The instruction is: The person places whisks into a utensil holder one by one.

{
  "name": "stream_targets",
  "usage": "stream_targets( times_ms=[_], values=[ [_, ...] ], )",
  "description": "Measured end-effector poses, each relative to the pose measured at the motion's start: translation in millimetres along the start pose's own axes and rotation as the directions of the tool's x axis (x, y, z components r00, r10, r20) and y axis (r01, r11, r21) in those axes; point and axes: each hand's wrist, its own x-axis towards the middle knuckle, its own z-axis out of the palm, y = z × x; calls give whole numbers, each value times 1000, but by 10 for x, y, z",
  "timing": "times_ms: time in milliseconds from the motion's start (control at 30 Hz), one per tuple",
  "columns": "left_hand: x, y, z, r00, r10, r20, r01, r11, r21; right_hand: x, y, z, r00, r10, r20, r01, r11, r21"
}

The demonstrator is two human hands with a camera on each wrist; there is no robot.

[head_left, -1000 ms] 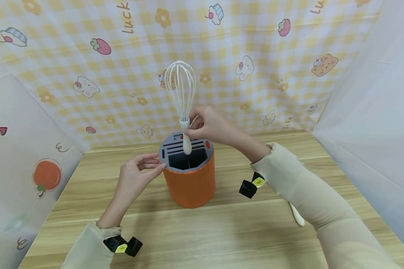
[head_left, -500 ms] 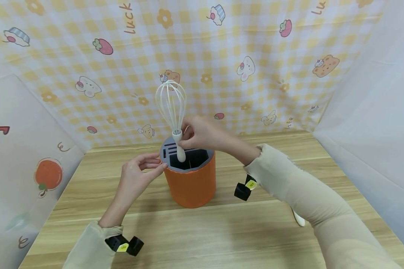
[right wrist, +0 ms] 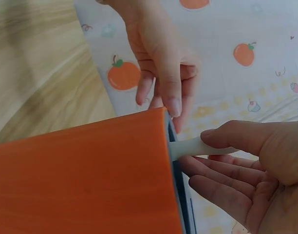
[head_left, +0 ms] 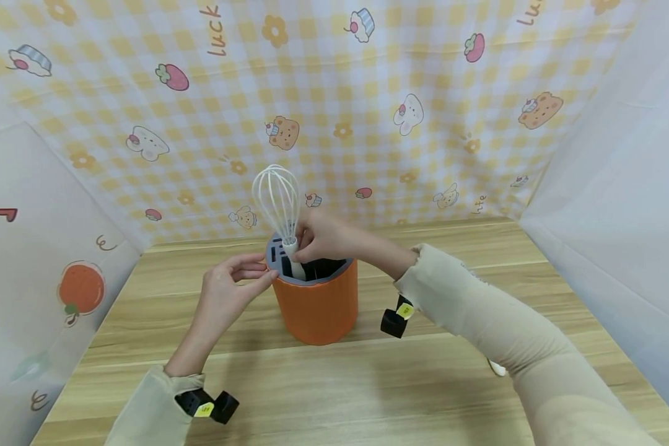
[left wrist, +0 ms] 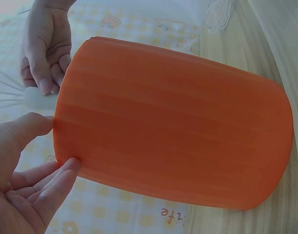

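In the head view, my right hand (head_left: pixel 326 236) pinches a white whisk (head_left: pixel 290 248) by its handle between thumb and fingers. The wire loops point up and the handle's lower end is in the front opening of an orange utensil holder (head_left: pixel 318 313). Its grey slotted top (head_left: pixel 274 261) is partly hidden by the right hand. The right wrist view shows the whisk handle (right wrist: pixel 188 147) passing the holder's rim. My left hand (head_left: pixel 225 303) holds the holder's left rim, thumb at the front and fingers farther back.
A pale handle (head_left: pixel 497 368) lies on the wooden table (head_left: pixel 334 396), mostly hidden by the right sleeve. White wire loops (left wrist: pixel 219 14) show at the top of the left wrist view. A patterned cloth (head_left: pixel 334 74) hangs behind the holder.
My right hand has come down and to the left with the whisk, and the handle's end has gone from above the holder into its opening. The left hand stays on the rim.
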Motion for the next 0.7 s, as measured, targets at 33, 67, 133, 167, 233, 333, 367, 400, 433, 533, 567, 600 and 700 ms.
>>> stream_targets(
  times_ms=[33,67,133,167,233,333,367,400,433,533,567,600,700],
  values=[
    [1,0,0,1000,-2,1,2,1000,-1,3,0,12,1000,7,7,-7,1000,-11],
    [2,0,-1,1000,-3,1,3,1000,-2,7,1,24,1000,14,13,-13,999,-32],
    [3,0,-2,1000,-5,1,5,1000,-2,10,-5,44,999,36,26,-33,995,-93],
    [3,1,-3,1000,-7,1,7,1000,-2,13,-3,56,998,45,35,-41,992,-121],
    [3,1,-4,1000,-7,3,7,1000,-4,19,3,77,997,62,48,-52,984,-171],
    [1,1,-5,1000,-3,4,3,1000,-8,27,22,107,995,75,66,-62,983,-175],
    [-1,1,-5,1000,-1,5,1,1000,-10,29,29,115,995,75,73,-62,984,-169],
    [-2,0,-5,1000,1,6,-1,1000,-12,32,38,123,994,76,78,-63,986,-157],
    [-4,-1,-5,1000,2,7,-2,1000,-13,34,45,131,994,76,83,-63,987,-150],
    [-8,-4,-4,1000,6,6,-6,1000,-18,40,62,148,993,76,94,-63,988,-138],
    [-9,-4,-3,1000,8,5,-8,1000,-18,42,65,152,992,76,97,-62,989,-137],
    [-9,-5,-3,1000,9,4,-9,1000,-19,43,67,155,992,74,99,-60,989,-138],
    [-9,-8,-2,1000,15,-2,-15,1000,-18,44,67,156,993,70,93,-55,987,-153]
  ],
)
